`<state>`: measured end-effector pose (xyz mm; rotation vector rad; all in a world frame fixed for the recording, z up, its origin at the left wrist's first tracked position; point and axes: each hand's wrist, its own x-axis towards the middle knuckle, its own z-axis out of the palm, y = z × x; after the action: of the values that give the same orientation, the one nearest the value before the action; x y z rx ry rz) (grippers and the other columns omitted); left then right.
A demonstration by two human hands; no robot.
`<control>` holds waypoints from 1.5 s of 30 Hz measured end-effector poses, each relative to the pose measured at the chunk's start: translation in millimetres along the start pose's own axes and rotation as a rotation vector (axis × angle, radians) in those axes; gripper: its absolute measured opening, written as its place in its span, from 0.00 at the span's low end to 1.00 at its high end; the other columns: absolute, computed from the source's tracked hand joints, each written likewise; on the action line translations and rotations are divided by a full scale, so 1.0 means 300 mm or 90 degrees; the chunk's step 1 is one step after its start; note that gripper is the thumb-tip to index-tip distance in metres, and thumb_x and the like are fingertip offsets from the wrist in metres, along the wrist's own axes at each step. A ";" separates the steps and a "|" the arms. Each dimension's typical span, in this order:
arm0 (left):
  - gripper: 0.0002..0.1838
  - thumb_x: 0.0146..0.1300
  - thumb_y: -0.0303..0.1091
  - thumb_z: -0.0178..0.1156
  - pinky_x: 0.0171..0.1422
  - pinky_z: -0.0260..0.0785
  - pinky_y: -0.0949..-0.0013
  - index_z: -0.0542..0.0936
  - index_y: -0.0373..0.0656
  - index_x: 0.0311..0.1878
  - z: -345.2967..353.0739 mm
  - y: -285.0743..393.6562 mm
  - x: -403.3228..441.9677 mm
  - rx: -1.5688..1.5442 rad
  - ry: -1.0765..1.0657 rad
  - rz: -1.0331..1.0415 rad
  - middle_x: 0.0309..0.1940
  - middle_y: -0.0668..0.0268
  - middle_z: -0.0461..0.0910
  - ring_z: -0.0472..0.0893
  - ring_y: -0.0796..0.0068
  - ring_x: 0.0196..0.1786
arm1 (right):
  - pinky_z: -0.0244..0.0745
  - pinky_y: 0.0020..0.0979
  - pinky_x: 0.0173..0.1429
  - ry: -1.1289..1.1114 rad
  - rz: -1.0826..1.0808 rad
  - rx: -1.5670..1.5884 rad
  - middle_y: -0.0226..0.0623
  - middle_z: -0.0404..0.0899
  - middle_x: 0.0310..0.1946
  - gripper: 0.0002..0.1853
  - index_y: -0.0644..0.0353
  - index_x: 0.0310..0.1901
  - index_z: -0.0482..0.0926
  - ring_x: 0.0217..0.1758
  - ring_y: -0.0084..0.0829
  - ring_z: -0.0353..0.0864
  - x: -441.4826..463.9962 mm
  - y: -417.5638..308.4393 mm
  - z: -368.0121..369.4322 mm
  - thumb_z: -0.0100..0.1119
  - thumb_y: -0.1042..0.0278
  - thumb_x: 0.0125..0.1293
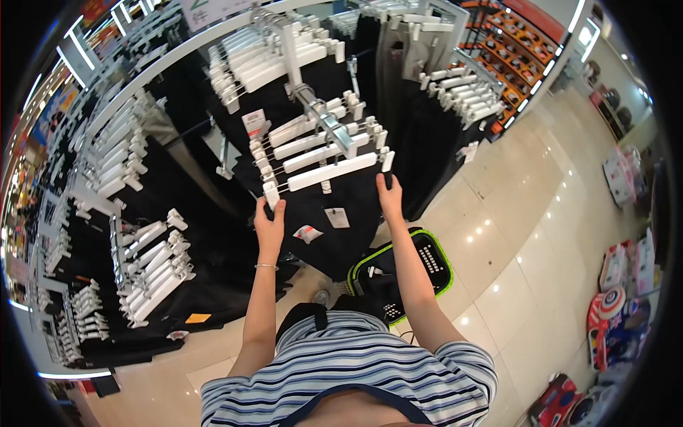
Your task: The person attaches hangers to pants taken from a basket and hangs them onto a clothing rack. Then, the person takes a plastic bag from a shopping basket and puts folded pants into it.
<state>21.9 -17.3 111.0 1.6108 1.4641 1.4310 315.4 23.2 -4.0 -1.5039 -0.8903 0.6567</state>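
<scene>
A pair of black trousers (334,238) hangs from a white clip hanger (332,173) at the front of a rack. My left hand (269,224) is closed on the trousers' upper left corner, its thumb and fingers just under the hanger's left clip. On the other side, my right hand (390,196) pinches the upper right corner below the right clip. A red-and-white tag (307,233) and a pale label (338,218) show on the black cloth. Behind it, several more white hangers share the metal rail arm (324,117). Part of each hand's grip is hidden.
A black basket with a green rim (449,267) stands on the tiled floor (505,235) beside my right forearm. More racks of black garments on white hangers (153,277) stand to the left. Orange shelving (516,50) is at the back right; boxed goods (629,267) line the far right.
</scene>
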 end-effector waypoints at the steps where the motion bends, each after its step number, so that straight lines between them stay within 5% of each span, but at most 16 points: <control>1: 0.19 0.60 0.44 0.60 0.45 0.65 0.69 0.72 0.36 0.41 0.001 -0.007 0.007 -0.002 0.001 0.006 0.31 0.58 0.77 0.74 0.71 0.36 | 0.68 0.32 0.54 -0.005 -0.017 0.022 0.52 0.77 0.45 0.35 0.76 0.51 0.70 0.50 0.37 0.75 0.007 0.039 0.015 0.60 0.46 0.58; 4: 0.20 0.60 0.43 0.61 0.45 0.66 0.70 0.73 0.33 0.41 0.004 -0.037 0.024 -0.001 -0.001 0.001 0.32 0.59 0.78 0.74 0.74 0.36 | 0.71 0.24 0.44 -0.068 -0.046 0.150 0.36 0.79 0.35 0.17 0.69 0.43 0.74 0.39 0.23 0.74 -0.057 -0.013 0.019 0.59 0.62 0.62; 7: 0.21 0.60 0.39 0.61 0.47 0.67 0.70 0.73 0.27 0.45 0.013 -0.092 0.035 -0.046 -0.047 -0.032 0.36 0.59 0.80 0.77 0.73 0.40 | 0.70 0.25 0.43 -0.060 -0.041 -0.031 0.38 0.79 0.34 0.18 0.69 0.42 0.74 0.38 0.21 0.74 -0.039 0.198 0.036 0.58 0.59 0.63; 9: 0.19 0.60 0.36 0.61 0.49 0.66 0.69 0.73 0.28 0.45 -0.026 -0.220 0.018 -0.044 -0.100 -0.099 0.39 0.60 0.79 0.77 0.72 0.41 | 0.70 0.27 0.43 -0.042 -0.032 -0.137 0.42 0.79 0.33 0.19 0.70 0.41 0.74 0.39 0.23 0.75 -0.044 0.289 0.109 0.57 0.58 0.63; 11: 0.18 0.60 0.35 0.61 0.50 0.66 0.69 0.73 0.28 0.44 0.004 -0.288 0.016 -0.077 -0.150 -0.080 0.40 0.60 0.79 0.76 0.71 0.42 | 0.70 0.35 0.47 0.095 -0.071 -0.212 0.54 0.78 0.40 0.21 0.71 0.44 0.73 0.46 0.47 0.77 -0.074 0.347 0.141 0.56 0.57 0.63; 13: 0.17 0.60 0.33 0.60 0.51 0.65 0.69 0.73 0.28 0.44 0.003 -0.317 0.005 -0.084 -0.182 -0.086 0.42 0.60 0.78 0.76 0.71 0.44 | 0.70 0.37 0.49 0.040 -0.026 -0.180 0.56 0.76 0.43 0.20 0.68 0.46 0.74 0.49 0.51 0.75 -0.070 0.410 0.169 0.56 0.57 0.62; 16: 0.16 0.60 0.31 0.60 0.54 0.64 0.70 0.73 0.28 0.46 0.002 -0.321 0.030 -0.078 -0.238 -0.136 0.45 0.59 0.77 0.75 0.71 0.47 | 0.71 0.39 0.48 0.079 0.023 -0.200 0.54 0.77 0.39 0.16 0.64 0.45 0.75 0.48 0.52 0.75 -0.120 0.369 0.205 0.55 0.60 0.63; 23: 0.17 0.60 0.30 0.59 0.55 0.63 0.69 0.72 0.28 0.49 0.038 -0.550 0.008 -0.076 -0.295 -0.032 0.46 0.59 0.76 0.75 0.69 0.47 | 0.70 0.43 0.46 0.052 0.163 -0.242 0.54 0.77 0.39 0.14 0.63 0.44 0.75 0.46 0.53 0.74 -0.231 0.422 0.247 0.53 0.62 0.62; 25: 0.19 0.61 0.31 0.59 0.48 0.69 0.69 0.71 0.28 0.51 0.017 -0.726 0.003 0.017 -0.432 -0.006 0.46 0.59 0.75 0.76 0.70 0.43 | 0.70 0.44 0.49 0.070 0.192 -0.231 0.52 0.77 0.40 0.16 0.62 0.46 0.75 0.47 0.51 0.75 -0.264 0.477 0.275 0.53 0.60 0.62; 26: 0.20 0.61 0.32 0.59 0.37 0.73 0.70 0.71 0.30 0.52 0.028 -0.735 -0.028 -0.065 -0.403 -0.252 0.45 0.60 0.75 0.76 0.73 0.40 | 0.70 0.46 0.46 0.123 0.184 -0.244 0.53 0.77 0.38 0.13 0.61 0.42 0.76 0.45 0.52 0.75 -0.290 0.463 0.281 0.53 0.60 0.62; 27: 0.19 0.61 0.32 0.59 0.31 0.74 0.72 0.72 0.30 0.51 -0.002 -0.834 -0.059 -0.073 -0.411 -0.301 0.44 0.61 0.74 0.76 0.75 0.38 | 0.69 0.47 0.44 0.117 0.200 -0.235 0.53 0.76 0.35 0.12 0.62 0.39 0.75 0.44 0.53 0.74 -0.331 0.459 0.292 0.53 0.61 0.62; 32: 0.26 0.63 0.45 0.56 0.40 0.74 0.71 0.70 0.30 0.54 0.011 -0.916 -0.068 0.239 -0.568 -0.457 0.45 0.59 0.76 0.81 0.66 0.40 | 0.69 0.46 0.38 0.121 0.229 -0.186 0.53 0.76 0.30 0.08 0.61 0.32 0.75 0.39 0.55 0.74 -0.503 0.577 0.357 0.53 0.65 0.60; 34: 0.31 0.63 0.55 0.52 0.48 0.71 0.72 0.72 0.31 0.53 0.108 -0.892 -0.064 0.281 -0.562 -0.467 0.37 0.58 0.80 0.79 0.69 0.42 | 0.71 0.46 0.39 0.074 0.256 -0.183 0.51 0.77 0.31 0.07 0.60 0.33 0.76 0.38 0.52 0.76 -0.503 0.581 0.317 0.53 0.66 0.59; 39: 0.39 0.64 0.63 0.41 0.55 0.67 0.69 0.68 0.30 0.56 0.201 -1.129 -0.084 0.171 -0.620 -0.499 0.48 0.53 0.78 0.79 0.66 0.46 | 0.72 0.43 0.41 0.038 0.417 -0.178 0.46 0.79 0.32 0.06 0.58 0.34 0.77 0.39 0.47 0.79 -0.700 0.822 0.232 0.52 0.69 0.57; 43: 0.37 0.66 0.61 0.37 0.53 0.69 0.67 0.69 0.30 0.54 0.268 -1.119 -0.105 0.144 -0.648 -0.582 0.46 0.53 0.78 0.79 0.63 0.48 | 0.73 0.40 0.41 0.224 0.528 -0.234 0.43 0.80 0.32 0.09 0.57 0.41 0.75 0.37 0.42 0.81 -0.853 1.130 0.093 0.52 0.67 0.60; 45: 0.36 0.67 0.60 0.37 0.52 0.69 0.66 0.70 0.30 0.53 0.283 -1.095 -0.125 0.148 -0.670 -0.590 0.46 0.52 0.78 0.79 0.62 0.48 | 0.72 0.36 0.34 0.481 0.661 0.091 0.37 0.81 0.30 0.09 0.57 0.40 0.75 0.33 0.33 0.81 -0.944 1.478 0.048 0.52 0.62 0.63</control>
<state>-14.5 59.2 -219.8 1.1609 1.3610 -0.1308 219.7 -203.9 -469.1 -1.8307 0.5660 0.7468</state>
